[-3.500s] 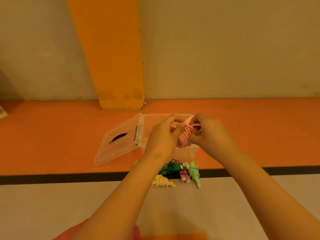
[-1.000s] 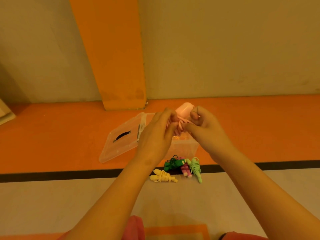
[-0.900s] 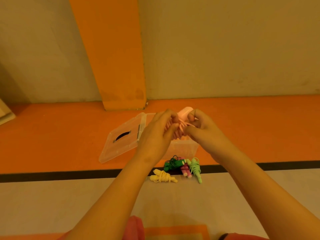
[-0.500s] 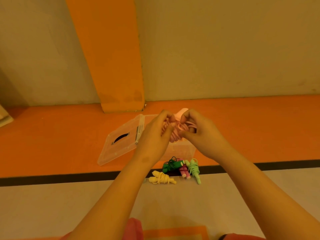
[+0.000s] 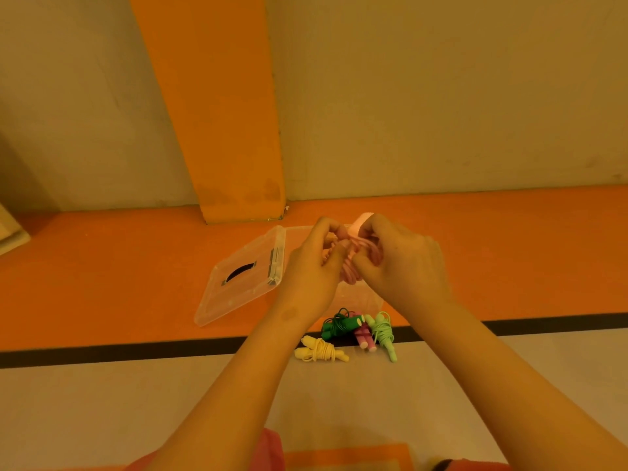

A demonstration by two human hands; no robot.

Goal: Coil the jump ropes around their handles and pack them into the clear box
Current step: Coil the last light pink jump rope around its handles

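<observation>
Both hands are meeting at the middle of the view, working on a pink jump rope (image 5: 353, 266) held in the air above the clear box (image 5: 370, 302). The left hand (image 5: 311, 275) is curling its fingers and thumb closed around the left side of the pink bundle, and the right hand (image 5: 404, 263) is pinching the cord loops shut from the right, with the pale end of a pink handle (image 5: 362, 220) poking up at 12 o'clock from between them. The box is sitting on the orange floor strip (image 5: 102, 273) mostly hidden behind the hands, and its clear lid (image 5: 241, 283) is lying open beside it at 9 o'clock, touching the box edge. At 6 o'clock from the box, four coiled ropes are lying close together on the floor: a yellow rope (image 5: 319, 350) on the pale floor (image 5: 102, 419), a dark green rope (image 5: 339, 326) and a magenta rope (image 5: 363, 336) touching each other over the black line (image 5: 136, 350), and a light green rope (image 5: 384, 334) just right of them. An orange pillar (image 5: 224, 113) is rising against the wall (image 5: 441, 96) at 12 o'clock.
</observation>
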